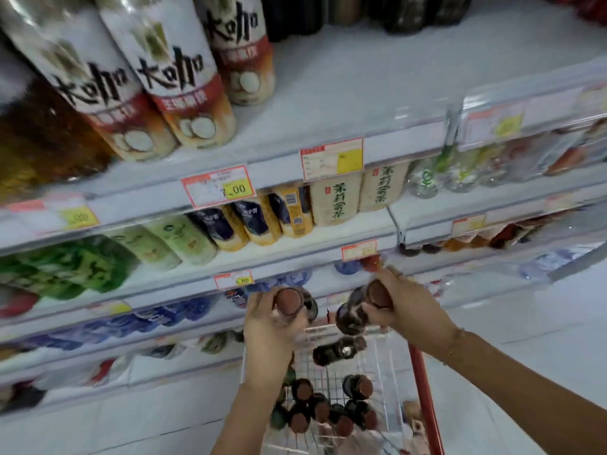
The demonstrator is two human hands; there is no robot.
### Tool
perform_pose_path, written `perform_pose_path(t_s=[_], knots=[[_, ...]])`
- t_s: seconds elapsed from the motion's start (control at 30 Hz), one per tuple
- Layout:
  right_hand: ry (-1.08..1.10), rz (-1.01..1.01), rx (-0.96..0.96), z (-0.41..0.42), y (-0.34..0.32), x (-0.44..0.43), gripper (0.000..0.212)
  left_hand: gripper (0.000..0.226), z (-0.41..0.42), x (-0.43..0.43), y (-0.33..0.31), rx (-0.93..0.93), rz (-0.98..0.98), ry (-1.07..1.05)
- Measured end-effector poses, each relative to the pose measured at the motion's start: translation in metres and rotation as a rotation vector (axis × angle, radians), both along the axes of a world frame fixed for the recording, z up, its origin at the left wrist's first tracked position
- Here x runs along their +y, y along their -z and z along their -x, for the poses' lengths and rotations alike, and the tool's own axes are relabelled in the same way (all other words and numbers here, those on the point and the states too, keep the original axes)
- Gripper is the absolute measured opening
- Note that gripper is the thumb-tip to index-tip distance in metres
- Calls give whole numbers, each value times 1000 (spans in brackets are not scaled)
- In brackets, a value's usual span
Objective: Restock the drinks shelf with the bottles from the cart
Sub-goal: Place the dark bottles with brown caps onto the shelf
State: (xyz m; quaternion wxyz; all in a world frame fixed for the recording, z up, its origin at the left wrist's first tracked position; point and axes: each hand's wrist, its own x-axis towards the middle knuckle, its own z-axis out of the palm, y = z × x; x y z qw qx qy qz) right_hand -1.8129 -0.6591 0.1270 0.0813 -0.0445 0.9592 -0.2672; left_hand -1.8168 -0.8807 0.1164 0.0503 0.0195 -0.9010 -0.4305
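Note:
My left hand (267, 326) grips a dark bottle with a brown cap (290, 303) by its neck, above the cart. Just to the right, my right hand (407, 310) grips a second dark brown-capped bottle (358, 310), tilted to the left. Both are held over the wire cart (391, 362), which stands in front of the drinks shelf (328, 103). Several more dark bottles (328, 408) stand in the cart, and one (338, 351) lies on its side near the cart's far end.
The top shelf holds tall white and orange bottles (184, 93) on the left and has bare white board to their right. Lower shelves carry green, yellow and beige tea bottles (331, 201). Price tags (218, 187) line the shelf edges. The cart's red handle (423, 399) runs along its right side.

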Motion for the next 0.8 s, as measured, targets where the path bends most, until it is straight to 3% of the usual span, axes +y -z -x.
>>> perform_pose_path(t_s=[0.23,0.33,0.4,0.57,0.7,0.8], knots=[[188,349,461,-22,-155,24,35,40,-5,-11,-161,436,61,126],[244,491,753,-32,-197,47,25,36,-7,-9,-219,567,-76,212],[251,581,892,-34,-213,63,29,36,-5,-1,-246,633,-154,235],[414,500,1114,-16,-247,90,28,28,24,47,-275,869,-107,170],[500,286,1180,14,-262,106,31,28,56,93,-273,779,-357,116],[445,186,1139,33,-277,116,38,26,77,122,-278,775,-382,112]])
